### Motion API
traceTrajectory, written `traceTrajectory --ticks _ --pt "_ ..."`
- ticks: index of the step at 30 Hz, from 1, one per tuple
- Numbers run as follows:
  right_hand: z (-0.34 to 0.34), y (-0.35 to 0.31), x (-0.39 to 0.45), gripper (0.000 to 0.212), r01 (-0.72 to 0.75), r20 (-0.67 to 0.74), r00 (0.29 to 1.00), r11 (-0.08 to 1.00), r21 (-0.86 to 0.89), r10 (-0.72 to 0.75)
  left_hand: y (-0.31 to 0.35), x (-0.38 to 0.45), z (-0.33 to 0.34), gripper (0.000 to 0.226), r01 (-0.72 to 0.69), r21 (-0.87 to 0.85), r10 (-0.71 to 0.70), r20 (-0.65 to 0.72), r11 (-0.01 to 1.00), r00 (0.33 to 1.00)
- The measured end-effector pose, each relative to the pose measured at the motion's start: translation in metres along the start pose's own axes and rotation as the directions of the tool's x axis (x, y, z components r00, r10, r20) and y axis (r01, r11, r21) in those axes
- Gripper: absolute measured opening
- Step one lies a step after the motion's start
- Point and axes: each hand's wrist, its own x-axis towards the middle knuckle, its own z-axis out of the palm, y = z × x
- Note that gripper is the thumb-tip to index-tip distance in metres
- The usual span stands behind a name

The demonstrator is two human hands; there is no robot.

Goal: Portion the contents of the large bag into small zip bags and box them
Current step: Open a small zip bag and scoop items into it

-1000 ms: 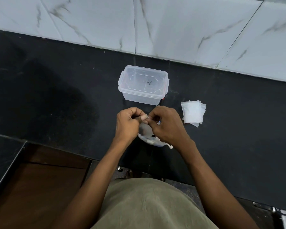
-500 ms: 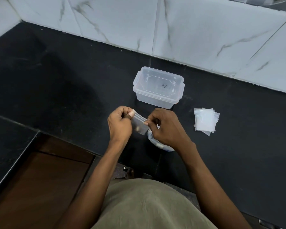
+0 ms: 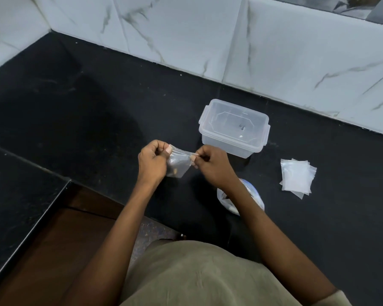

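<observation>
Plainly, the small zip bag (image 3: 179, 164) hung mid-frame above the counter (image 3: 97, 111), light, limp and slick, its top strip pinched at either end by the left hand (image 3: 152, 161) and right hand (image 3: 213, 167), the surest hold.

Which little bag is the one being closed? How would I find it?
Start at the clear plastic box on the black counter. Just in front of it, left hand and right hand pinch one small zip bag by its top corners. Unlike the flat stack of empty bags, it is held up.
</observation>
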Motion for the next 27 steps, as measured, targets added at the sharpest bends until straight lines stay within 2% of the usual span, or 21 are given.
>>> traceTrajectory --ticks 3,5,7,9,11,12,14,16,18,20,22,27 --pt "0.022 -0.002 0.025 0.019 -0.194 0.083 0.98 0.967 0.167 0.182 -0.017 0.026 -0.013 0.015 0.069 0.051 -0.068 -0.009 0.996 0.998" --pt "0.038 -0.002 0.04 0.02 -0.29 0.094 0.956 0.942 0.169 0.277 -0.028 0.04 -0.02 0.008 0.125 0.07 -0.126 0.007 0.99 0.992" --pt "0.053 0.003 0.051 0.021 -0.326 0.049 0.945 0.937 0.124 0.322 -0.036 0.048 -0.024 0.009 0.146 0.081 -0.148 0.027 0.986 0.989" --pt "0.065 0.008 0.058 0.018 -0.325 -0.017 0.945 0.943 0.067 0.327 -0.039 0.047 -0.026 0.018 0.095 0.12 -0.098 0.012 0.988 0.995" --pt "0.074 0.012 0.06 0.017 -0.323 -0.075 0.943 0.946 0.036 0.325 -0.044 0.041 -0.029 0.026 -0.015 0.2 0.025 -0.049 0.98 0.998" --pt "0.076 0.011 0.059 0.015 -0.319 -0.096 0.943 0.948 0.022 0.319 -0.049 0.037 -0.029 0.028 -0.081 0.242 0.098 -0.059 0.967 0.993" --pt "0.079 0.008 0.053 0.002 -0.275 -0.15 0.951 0.961 -0.015 0.27 -0.058 0.028 -0.027 0.03 -0.203 0.302 0.204 0.028 0.932 0.979" --pt "0.081 0.008 0.045 0.013 -0.184 -0.203 0.966 0.978 -0.093 0.162 -0.069 0.021 -0.021 0.026 -0.287 0.373 0.238 0.173 0.882 0.956" --pt "0.082 0.008 0.035 0.017 -0.043 -0.182 0.983 0.978 -0.203 0.006 -0.074 0.014 -0.015 0.017 -0.334 0.488 0.227 0.265 0.807 0.937" --pt "0.086 0.009 0.024 0.015 0.061 -0.053 0.995 0.949 -0.309 -0.081 -0.073 0.012 -0.009 0.016 -0.334 0.569 0.2 0.286 0.751 0.937" --pt "0.09 0.012 0.017 0.017 0.092 0.054 0.996 0.919 -0.384 -0.077 -0.068 0.012 -0.006 0.019 -0.306 0.611 0.164 0.278 0.73 0.947" --pt "0.08 0.014 0.009 0.017 0.107 0.065 0.994 0.927 -0.359 -0.089 -0.047 0.008 0.002 0.019 -0.269 0.639 0.12 0.267 0.721 0.956"
